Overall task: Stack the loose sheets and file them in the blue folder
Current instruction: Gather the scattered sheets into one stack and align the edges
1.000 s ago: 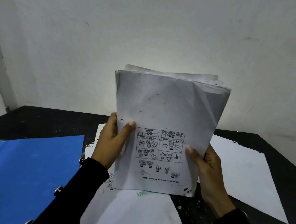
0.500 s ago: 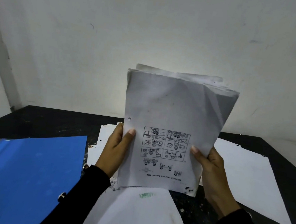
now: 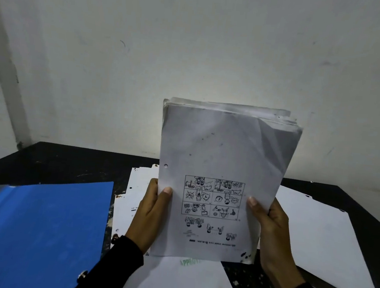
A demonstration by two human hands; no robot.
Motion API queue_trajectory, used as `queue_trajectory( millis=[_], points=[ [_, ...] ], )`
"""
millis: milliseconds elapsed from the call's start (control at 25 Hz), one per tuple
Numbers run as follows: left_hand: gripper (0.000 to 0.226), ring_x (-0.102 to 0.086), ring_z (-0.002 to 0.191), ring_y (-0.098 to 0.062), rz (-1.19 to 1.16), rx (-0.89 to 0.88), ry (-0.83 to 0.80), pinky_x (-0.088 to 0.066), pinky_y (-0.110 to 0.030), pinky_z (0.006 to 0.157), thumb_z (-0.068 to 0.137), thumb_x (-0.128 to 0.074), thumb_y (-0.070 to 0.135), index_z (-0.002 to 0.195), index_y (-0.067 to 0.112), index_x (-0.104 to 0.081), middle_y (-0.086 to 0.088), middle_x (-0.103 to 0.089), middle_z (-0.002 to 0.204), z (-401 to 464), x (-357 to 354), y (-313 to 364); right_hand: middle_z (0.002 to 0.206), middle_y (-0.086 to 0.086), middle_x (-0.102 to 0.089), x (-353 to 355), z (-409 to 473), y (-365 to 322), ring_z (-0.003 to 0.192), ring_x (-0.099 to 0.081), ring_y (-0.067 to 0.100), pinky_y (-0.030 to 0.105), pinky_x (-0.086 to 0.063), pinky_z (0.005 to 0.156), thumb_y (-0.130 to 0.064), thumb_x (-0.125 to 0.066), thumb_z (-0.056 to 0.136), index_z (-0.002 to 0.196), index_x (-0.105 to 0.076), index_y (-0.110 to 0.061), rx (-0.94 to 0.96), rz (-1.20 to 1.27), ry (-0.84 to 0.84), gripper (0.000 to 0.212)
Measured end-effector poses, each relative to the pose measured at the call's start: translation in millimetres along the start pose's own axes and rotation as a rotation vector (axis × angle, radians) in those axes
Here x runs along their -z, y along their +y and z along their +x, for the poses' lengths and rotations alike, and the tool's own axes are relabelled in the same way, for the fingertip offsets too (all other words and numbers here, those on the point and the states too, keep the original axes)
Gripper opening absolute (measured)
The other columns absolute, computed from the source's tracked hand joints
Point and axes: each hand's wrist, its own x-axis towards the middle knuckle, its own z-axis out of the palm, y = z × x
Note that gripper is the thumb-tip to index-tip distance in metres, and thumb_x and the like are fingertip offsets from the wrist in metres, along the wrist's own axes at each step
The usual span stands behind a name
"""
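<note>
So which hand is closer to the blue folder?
The left hand. It grips the left edge of the paper stack, just right of the blue folder. The right hand grips the stack's right edge, on the far side from the folder.

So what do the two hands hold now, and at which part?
Both hold the stack of sheets upright: left hand grips its lower left edge, right hand its lower right edge.
</note>
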Motion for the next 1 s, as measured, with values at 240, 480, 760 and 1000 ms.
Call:
queue_trajectory(
  millis=[240,480,760,1000],
  points=[
    [0.010,-0.063,0.078,0.005,0.025,-0.034,0.023,-0.050,-0.010,0.062,0.098,-0.038,0.026,0.102,0.026,-0.047,0.015,-0.065,0.088,0.8,1.1,-2.6,0.091,-0.013,-0.073,4.5,0.4,-3.1,0.081,-0.068,0.007,0.018,-0.054,0.061,-0.022,-0.058,0.085,0.109,-0.060,-0.016,0.035,-0.076,-0.029,0.025],
    [0.019,-0.062,0.083,0.010,-0.087,-0.184,0.057,-0.049,-0.007,0.067,0.096,-0.043,0.015,0.114,0.018,-0.048,0.006,-0.060,0.104,20.6,1.4,32.2,0.092,-0.006,-0.075,3.7,-1.7,-6.8,0.080,-0.071,0.015,0.019,-0.055,0.060,-0.046,-0.074,0.070,0.105,-0.064,-0.016,0.057,0.017,-0.057,0.048],
    [0.011,-0.064,0.079,0.004,-0.077,-0.142,0.036,-0.050,-0.010,0.065,0.095,-0.046,0.017,0.104,0.017,-0.051,0.000,-0.063,0.100,19.5,-2.4,25.5,0.090,-0.014,-0.074,3.4,1.6,-0.3,0.079,-0.070,0.007,0.016,-0.055,0.057,-0.017,-0.056,0.087,0.115,-0.058,-0.020,0.032,0.007,-0.009,0.028],
    [0.010,-0.064,0.078,0.002,-0.066,-0.134,0.022,-0.051,-0.012,0.065,0.096,-0.044,0.020,0.104,0.017,-0.049,0.000,-0.061,0.098,17.8,-2.2,18.8,0.094,-0.018,-0.070,0.6,-2.1,-10.1,0.084,-0.069,0.012,0.018,-0.056,0.061,-0.012,-0.056,0.088,0.111,-0.049,-0.031,0.124,-0.011,-0.003,0.031]
  ],
)
